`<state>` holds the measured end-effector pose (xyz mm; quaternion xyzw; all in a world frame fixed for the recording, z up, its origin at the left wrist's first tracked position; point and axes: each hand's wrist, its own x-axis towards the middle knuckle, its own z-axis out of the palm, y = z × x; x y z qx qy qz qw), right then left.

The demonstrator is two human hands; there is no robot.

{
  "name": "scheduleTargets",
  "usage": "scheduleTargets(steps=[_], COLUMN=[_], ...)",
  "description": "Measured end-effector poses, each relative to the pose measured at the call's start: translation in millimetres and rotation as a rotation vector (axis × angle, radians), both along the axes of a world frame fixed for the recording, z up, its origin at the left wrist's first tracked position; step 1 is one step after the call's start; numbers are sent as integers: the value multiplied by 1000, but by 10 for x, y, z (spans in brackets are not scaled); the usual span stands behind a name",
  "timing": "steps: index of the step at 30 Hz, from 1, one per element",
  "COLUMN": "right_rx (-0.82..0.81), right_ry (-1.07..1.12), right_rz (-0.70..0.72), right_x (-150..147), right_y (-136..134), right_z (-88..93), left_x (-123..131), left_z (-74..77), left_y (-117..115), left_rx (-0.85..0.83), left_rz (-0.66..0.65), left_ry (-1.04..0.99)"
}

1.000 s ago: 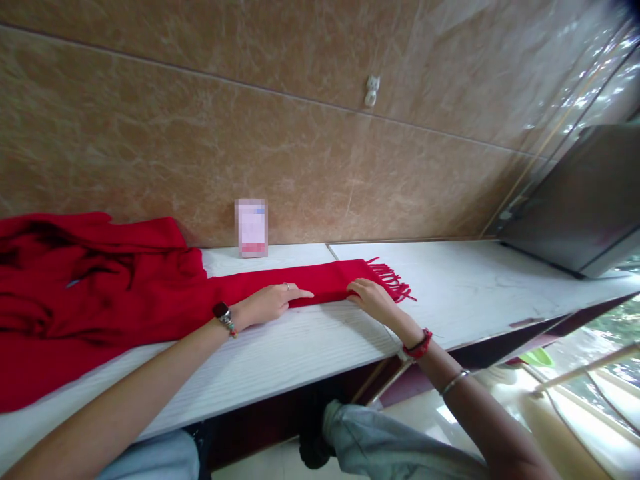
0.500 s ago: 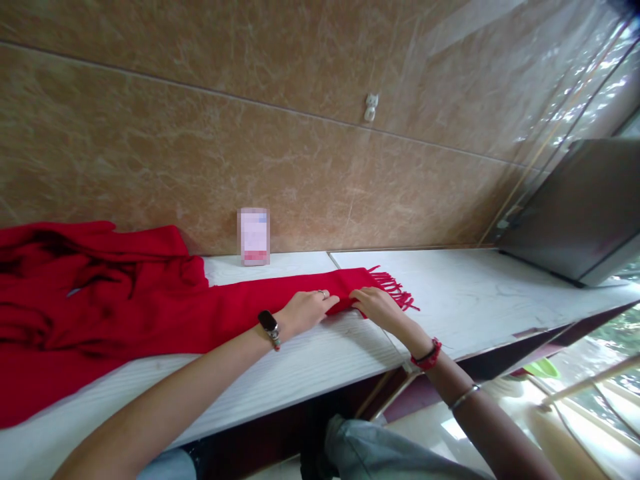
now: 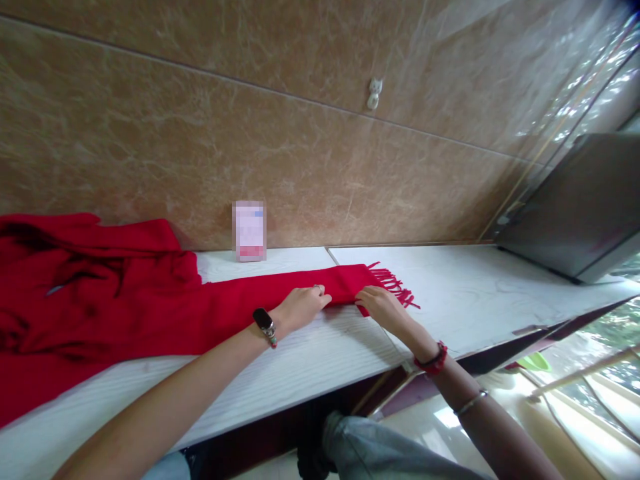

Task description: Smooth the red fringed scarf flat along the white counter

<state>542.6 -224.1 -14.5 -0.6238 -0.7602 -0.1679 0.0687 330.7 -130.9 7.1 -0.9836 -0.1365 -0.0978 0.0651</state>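
Observation:
A red scarf (image 3: 280, 287) lies along the white counter, its flattened strip reaching right to a fringed end and its left part bunched in loose folds. My left hand (image 3: 304, 307), with a ring and a dark watch at the wrist, pinches the near edge of the strip. Close to the fringe, my right hand (image 3: 381, 304) has its fingers closed on the same near edge. A small corner of the cloth hangs below the right fingertips. The two hands are a short distance apart.
Behind the scarf a blurred pink and white card or box (image 3: 250, 231) stands against the brown marbled wall. A small white hook (image 3: 375, 93) is on the wall. A dark grey appliance (image 3: 575, 207) stands at the right end of the counter (image 3: 460, 287).
My left hand has moved slightly left along the scarf's edge, widening the space between the hands. My right hand has stayed nearly in place. The camera view has shifted a little.

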Motion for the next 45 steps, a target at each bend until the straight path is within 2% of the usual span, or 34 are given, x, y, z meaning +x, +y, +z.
scheduleTargets(steps=[9, 14, 16, 19, 23, 30, 32, 37, 40, 44, 45], right_rx=[0, 5, -1, -22, 8, 109, 95, -6, -78, -117, -120], right_ry=[121, 93, 104, 107, 89, 117, 135, 228, 306, 397, 402], right_rz=[-23, 54, 95, 170, 237, 217, 214, 205, 201, 215, 221], right_x=[-5, 16, 29, 58, 102, 93, 95, 160, 215, 256, 259], right_y=[-80, -81, -93, -126, -154, -131, -130, -151, -157, -139, -134], right_z=[51, 56, 67, 70, 30, 18, 19, 3, -4, -11, -14], left_x=[-14, 140, 231, 319, 286, 252, 312, 375, 296, 217, 221], left_z=[-54, -22, -17, -43, -111, -124, -105, -100, -121, -98, -79], left_y=[-54, -3, 35, 89, 157, 268, 252, 261, 393, 517, 498], left_rx=[-84, -268, -342, -404, -383, -353, -346, -345, -332, -322, -305], left_rz=[-117, -262, -267, -208, -199, -142, -167, -263, -210, 56, 73], left_ry=[-11, -13, 30, 146, 207, 149, 120, 206, 236, 254, 244])
